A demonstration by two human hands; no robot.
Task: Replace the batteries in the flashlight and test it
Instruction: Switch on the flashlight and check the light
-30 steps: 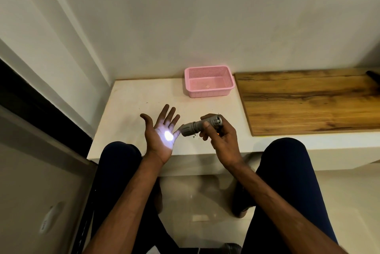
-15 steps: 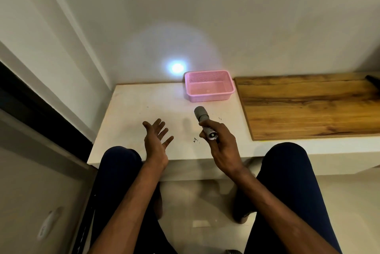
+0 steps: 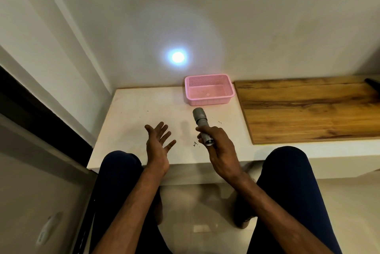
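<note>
A grey metal flashlight (image 3: 199,118) is gripped around its tail half by my right hand (image 3: 218,146), above the white table (image 3: 144,109). Its head points away from me at the wall. The lamp is lit: a bright spot of light (image 3: 177,57) with a wide dim halo shows on the wall above the pink basket. My left hand (image 3: 158,143) hovers to the left of the flashlight, palm up, fingers spread, holding nothing. No loose batteries are visible.
A pink plastic basket (image 3: 209,100) stands at the back of the table against the wall. A wooden board (image 3: 308,109) covers the right part of the ledge. Small dark specks (image 3: 195,144) lie near the front edge. My knees sit below the table edge.
One second ago the flashlight pointed left and lit my left palm. My right hand has turned it toward the wall, where the light spot now falls and has risen slightly. My left hand relaxed.
</note>
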